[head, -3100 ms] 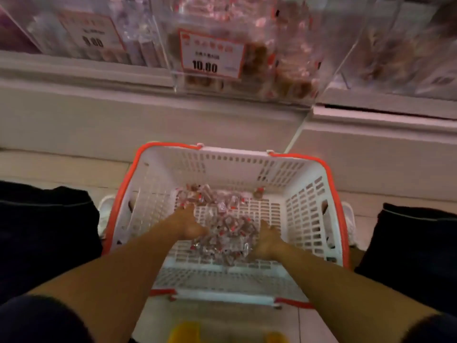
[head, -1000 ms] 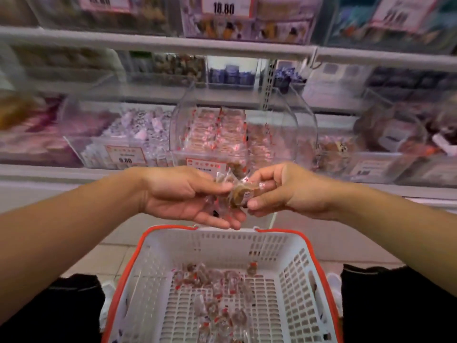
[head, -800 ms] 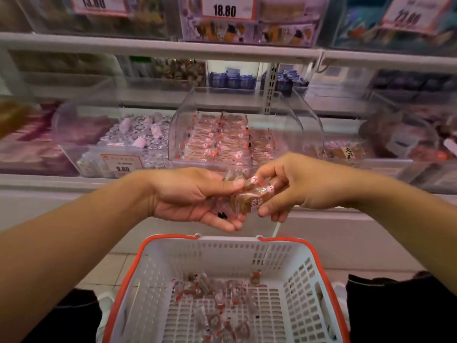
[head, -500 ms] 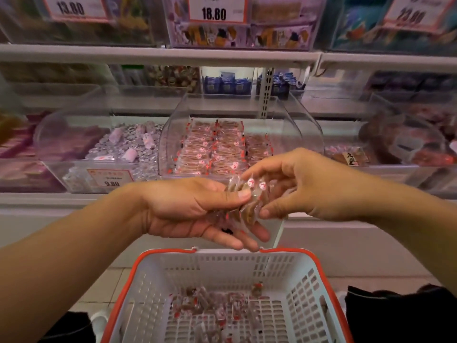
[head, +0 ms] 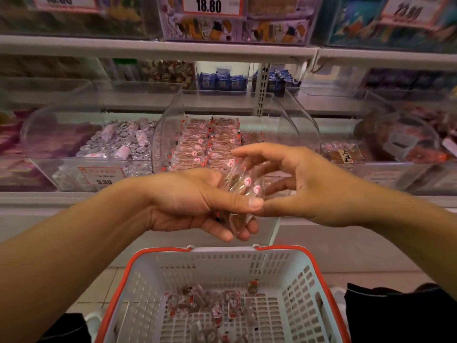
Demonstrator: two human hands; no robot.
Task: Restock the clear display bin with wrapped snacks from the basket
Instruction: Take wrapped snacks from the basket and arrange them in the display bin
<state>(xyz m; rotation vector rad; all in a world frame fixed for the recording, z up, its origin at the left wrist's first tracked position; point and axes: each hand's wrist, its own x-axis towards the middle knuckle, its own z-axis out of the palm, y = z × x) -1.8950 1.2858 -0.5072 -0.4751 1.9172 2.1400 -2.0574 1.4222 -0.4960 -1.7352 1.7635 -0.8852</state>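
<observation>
the left hand (head: 197,204) holds a bunch of wrapped snacks (head: 241,191) in a curled grip above the basket (head: 222,258), in front of the clear bin (head: 291,127), while the right hand (head: 304,184), fingers spread and relaxed, touches the bunch, and more snacks lie in the basket.

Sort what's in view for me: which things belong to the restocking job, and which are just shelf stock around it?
Job:
- left hand gripping wrapped snacks
- right hand, fingers loose beside them
- clear display bin
- basket with loose snacks

Bystanders:
- silver candies bin
- 18.80 price tag
- blue packets
</observation>
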